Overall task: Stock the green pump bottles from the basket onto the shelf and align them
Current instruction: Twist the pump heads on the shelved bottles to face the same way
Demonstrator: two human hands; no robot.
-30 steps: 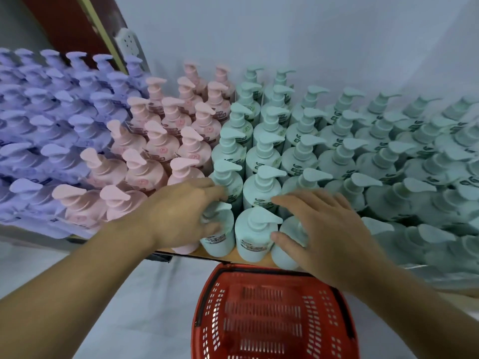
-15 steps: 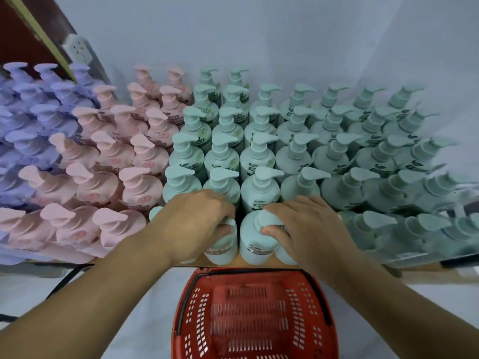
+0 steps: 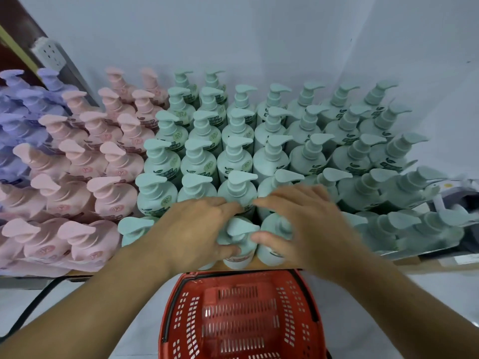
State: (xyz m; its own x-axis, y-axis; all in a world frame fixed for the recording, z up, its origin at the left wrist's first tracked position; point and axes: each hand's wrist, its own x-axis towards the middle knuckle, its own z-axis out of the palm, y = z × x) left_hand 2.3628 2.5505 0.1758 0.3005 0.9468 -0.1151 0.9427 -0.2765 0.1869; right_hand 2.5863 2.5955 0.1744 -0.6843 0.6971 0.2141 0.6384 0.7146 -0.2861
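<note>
Squaring up the front row
Both hands have slid inward: left hand (image 3: 197, 234) and right hand (image 3: 305, 229) now grip neighbouring green pump bottles (image 3: 239, 244) at the shelf edge; basket (image 3: 241, 320) emptied, only aligning remains.

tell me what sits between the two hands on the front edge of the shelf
In the head view, one green pump bottle stands between the left hand and the right hand, both touching it.
</note>
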